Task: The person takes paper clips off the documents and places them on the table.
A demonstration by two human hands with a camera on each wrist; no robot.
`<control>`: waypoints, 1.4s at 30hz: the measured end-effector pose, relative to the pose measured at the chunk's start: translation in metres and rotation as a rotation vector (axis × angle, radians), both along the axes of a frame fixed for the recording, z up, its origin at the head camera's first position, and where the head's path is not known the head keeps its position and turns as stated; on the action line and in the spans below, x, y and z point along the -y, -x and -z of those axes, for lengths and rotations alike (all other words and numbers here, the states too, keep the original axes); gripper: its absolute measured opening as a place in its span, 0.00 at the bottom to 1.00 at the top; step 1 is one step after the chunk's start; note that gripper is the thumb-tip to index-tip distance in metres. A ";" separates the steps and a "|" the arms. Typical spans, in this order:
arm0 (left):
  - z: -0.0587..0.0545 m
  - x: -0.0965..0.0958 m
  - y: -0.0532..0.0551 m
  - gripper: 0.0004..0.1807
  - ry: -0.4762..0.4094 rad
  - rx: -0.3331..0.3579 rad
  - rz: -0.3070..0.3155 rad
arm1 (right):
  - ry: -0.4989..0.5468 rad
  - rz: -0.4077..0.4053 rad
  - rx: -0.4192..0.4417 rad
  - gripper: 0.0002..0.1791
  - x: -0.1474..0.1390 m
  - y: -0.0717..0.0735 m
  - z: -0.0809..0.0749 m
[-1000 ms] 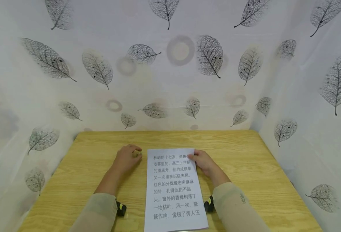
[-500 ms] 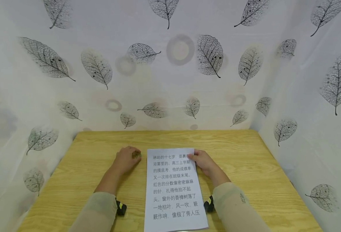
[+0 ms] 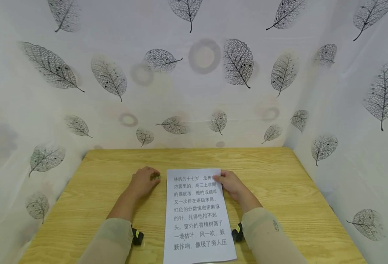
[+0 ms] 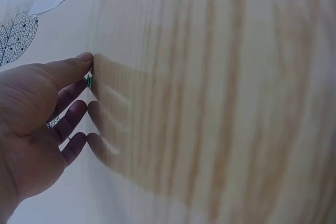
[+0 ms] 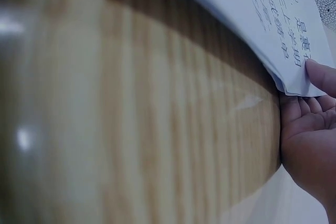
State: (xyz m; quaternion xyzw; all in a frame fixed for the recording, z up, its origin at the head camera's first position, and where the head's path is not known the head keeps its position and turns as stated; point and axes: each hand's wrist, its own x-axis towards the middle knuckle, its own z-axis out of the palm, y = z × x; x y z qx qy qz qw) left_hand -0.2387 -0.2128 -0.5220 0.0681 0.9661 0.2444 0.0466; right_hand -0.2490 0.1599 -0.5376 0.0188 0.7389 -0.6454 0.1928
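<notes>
In the head view a stack of printed paper sheets [image 3: 195, 216] lies upright before me, its layered corner visible in the right wrist view. My right hand [image 3: 232, 185] grips its upper right corner, thumb on the printed face and fingers underneath. Left of the paper, my left hand [image 3: 144, 181] rests low at the table with thumb and fingers curled around a small green wire-like clip [image 3: 156, 177]. In the left wrist view the green clip [image 4: 89, 81] shows as a sliver by the index fingertip, below the thumb tip; most of it is hidden.
A wood-grain table [image 3: 279, 183] spreads under both hands. White curtain [image 3: 194, 91] with leaf prints encloses the back and both sides. A black wrist camera [image 3: 137, 236] sits at the left cuff, another wrist camera [image 3: 237, 233] at the right.
The left thumb and fingers, holding a small clip off the paper's left side, have lowered slightly and the green clip now shows between them. The right hand and paper stay still.
</notes>
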 end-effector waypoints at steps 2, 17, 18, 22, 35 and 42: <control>0.000 0.000 0.000 0.19 0.006 0.003 -0.002 | -0.003 0.001 0.001 0.17 0.000 -0.001 -0.002; -0.009 -0.002 -0.006 0.24 0.024 -0.018 -0.001 | -0.016 0.014 -0.020 0.17 0.003 -0.003 -0.002; -0.011 -0.002 -0.006 0.24 0.014 -0.023 -0.010 | -0.020 0.024 -0.024 0.17 0.004 -0.004 -0.001; -0.021 -0.004 -0.011 0.22 -0.021 -0.045 -0.039 | -0.038 0.072 -0.030 0.16 0.008 -0.007 -0.002; -0.048 -0.012 -0.033 0.19 -0.091 -0.067 -0.049 | -0.216 0.116 -0.094 0.14 0.018 -0.012 -0.021; -0.052 -0.010 -0.045 0.19 -0.097 -0.077 -0.043 | -0.425 0.098 -0.136 0.13 0.016 -0.004 -0.025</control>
